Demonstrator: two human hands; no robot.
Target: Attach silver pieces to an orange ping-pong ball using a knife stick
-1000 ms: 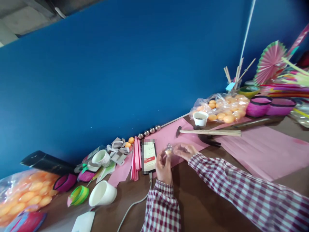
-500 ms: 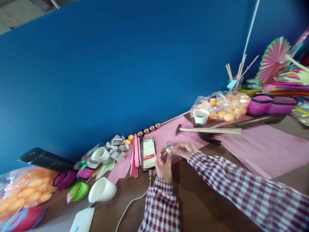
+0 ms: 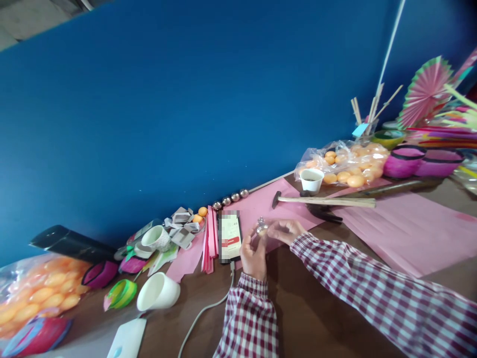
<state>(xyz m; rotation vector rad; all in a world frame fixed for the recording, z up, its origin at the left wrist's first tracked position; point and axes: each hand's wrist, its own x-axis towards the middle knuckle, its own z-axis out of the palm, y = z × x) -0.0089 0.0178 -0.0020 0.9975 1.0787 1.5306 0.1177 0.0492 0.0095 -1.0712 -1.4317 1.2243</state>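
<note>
A small shiny silver ornament is held between both hands above the pink paper. My left hand grips it from below with thumb and fingertips. From the right, my right hand pinches at its side, fingers drawn together. A phone with a lit screen lies just left of my left hand, a cable at its lower end. Several silver balls stand in a row behind it. A hammer rests beyond my right hand.
White cups and folded pink strips lie to the left. Bags of orange balls stand at far left and back right. A small white cup, magenta pouches and a paper fan are at the right.
</note>
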